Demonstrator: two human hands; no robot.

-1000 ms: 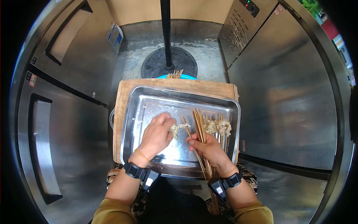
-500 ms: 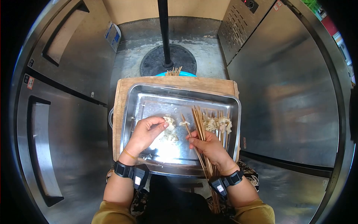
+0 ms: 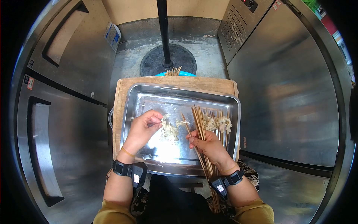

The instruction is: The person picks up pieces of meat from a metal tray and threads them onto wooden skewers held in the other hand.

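Here, the left hand [image 3: 143, 128] pinches a pale food piece [image 3: 164, 120] above the rectangular stainless-steel tray [image 3: 149, 98]; the right hand [image 3: 209, 146] grips a bundle of bamboo skewers [image 3: 199, 119], beside loaded skewers [image 3: 218, 124] lying in the tray's right part.

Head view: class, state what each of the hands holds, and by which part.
Right hand: a bundle of bamboo skewers, gripped mid-length. Left hand: a pale food piece, pinched at its edge by the fingertips.
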